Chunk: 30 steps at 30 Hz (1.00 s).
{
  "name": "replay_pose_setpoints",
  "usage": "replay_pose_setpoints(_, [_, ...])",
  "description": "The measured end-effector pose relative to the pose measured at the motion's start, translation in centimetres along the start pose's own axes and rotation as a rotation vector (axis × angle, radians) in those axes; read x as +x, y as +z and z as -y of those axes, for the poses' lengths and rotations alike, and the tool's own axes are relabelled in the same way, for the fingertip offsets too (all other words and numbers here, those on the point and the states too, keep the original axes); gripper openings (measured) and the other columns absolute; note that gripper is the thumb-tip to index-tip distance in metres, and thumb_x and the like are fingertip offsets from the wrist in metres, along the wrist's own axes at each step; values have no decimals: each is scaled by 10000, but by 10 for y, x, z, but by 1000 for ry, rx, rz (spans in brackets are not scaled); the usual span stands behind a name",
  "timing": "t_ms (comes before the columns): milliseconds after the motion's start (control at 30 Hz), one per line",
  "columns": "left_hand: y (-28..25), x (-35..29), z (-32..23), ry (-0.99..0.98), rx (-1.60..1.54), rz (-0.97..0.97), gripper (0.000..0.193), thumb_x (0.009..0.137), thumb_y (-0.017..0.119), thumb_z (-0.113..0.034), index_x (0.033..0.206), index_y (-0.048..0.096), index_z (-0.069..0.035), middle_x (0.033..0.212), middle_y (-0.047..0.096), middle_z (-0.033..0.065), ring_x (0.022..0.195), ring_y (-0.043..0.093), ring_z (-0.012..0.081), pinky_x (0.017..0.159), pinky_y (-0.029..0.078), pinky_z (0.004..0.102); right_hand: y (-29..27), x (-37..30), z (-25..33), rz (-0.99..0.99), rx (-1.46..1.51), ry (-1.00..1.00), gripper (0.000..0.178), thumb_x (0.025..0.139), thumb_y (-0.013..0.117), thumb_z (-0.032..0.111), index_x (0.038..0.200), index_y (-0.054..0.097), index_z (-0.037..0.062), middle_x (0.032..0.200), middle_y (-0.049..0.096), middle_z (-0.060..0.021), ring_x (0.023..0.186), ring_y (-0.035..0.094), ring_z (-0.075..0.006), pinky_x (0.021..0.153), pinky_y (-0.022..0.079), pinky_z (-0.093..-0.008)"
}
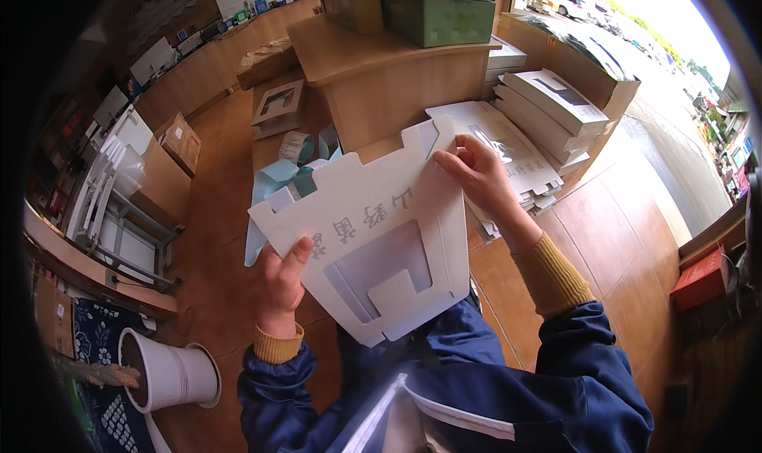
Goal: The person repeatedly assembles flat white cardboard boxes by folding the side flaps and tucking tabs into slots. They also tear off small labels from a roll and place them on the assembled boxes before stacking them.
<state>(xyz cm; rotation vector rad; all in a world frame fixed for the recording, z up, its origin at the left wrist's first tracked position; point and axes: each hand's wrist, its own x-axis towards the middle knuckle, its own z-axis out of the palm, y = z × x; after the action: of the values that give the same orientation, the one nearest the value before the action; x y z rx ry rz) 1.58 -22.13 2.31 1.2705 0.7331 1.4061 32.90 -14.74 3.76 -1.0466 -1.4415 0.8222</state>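
Above a brown tiled floor (210, 183), a white windowed carton (381, 232) was held between the two hands, its left edge gripped by the left fingers (299, 256) and its far-right flap pinched by the right fingers (450, 164), beyond which flat white cartons (522, 146) were stacked near a wooden desk (341, 46).

I have the carton (373, 215) between left hand (284, 282) and right hand (480, 179), above the lap (468, 334). Desk (405, 88) ahead, boxes (448, 20) on top. Box stack (552, 107) right of desk. Plant pot (171, 372) lower left.
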Motion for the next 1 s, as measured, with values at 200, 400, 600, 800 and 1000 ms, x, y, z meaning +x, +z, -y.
replay_pose_setpoints(200, [26, -13, -25, 79, 357, 106, 365, 955, 623, -253, 1169, 595, 41, 1054, 650, 79, 954, 595, 167, 840, 465, 291, -16, 17, 24, 111, -94, 225, 283, 867, 659, 282, 891, 613, 3, 819, 640, -57, 742, 602, -112, 658, 476, -254])
replay_pose_setpoints(400, [56, -38, -40, 133, 443, 173, 353, 940, 645, -217, 1159, 588, 55, 1003, 662, 120, 900, 619, 207, 796, 488, 311, -24, 26, 49, 248, -153, 446, 266, 816, 601, 265, 981, 615, 57, 917, 630, -33, 895, 598, -141, 856, 476, -343])
replay_pose_setpoints(600, [62, -46, -29, 73, 364, 68, 432, 978, 577, -189, 1306, 472, 73, 1294, 532, 159, 1143, 531, 232, 978, 413, 322, -22, 22, 69, 292, -236, 472, 269, 809, 580, 247, 980, 610, 42, 932, 621, -37, 894, 583, -136, 840, 470, -319])
replay_pose_setpoints(800, [54, -51, -19, 154, 332, 115, 529, 1010, 510, -241, 1425, 345, 41, 1371, 473, 132, 1239, 469, 213, 1036, 370, 325, -25, 12, 84, 243, -219, 195, 310, 796, 622, 259, 867, 578, -39, 815, 600, -88, 764, 549, -150, 696, 462, -295])
replay_pose_setpoints(1000, [53, -48, -11, 117, 228, 83, 585, 988, 548, -224, 1447, 298, 40, 1400, 439, 141, 1256, 455, 220, 1049, 374, 353, -33, 3, 95, 299, -305, 67, 492, 832, 534, 211, 1225, 523, -85, 905, 582, -27, 838, 525, -112, 790, 444, -252])
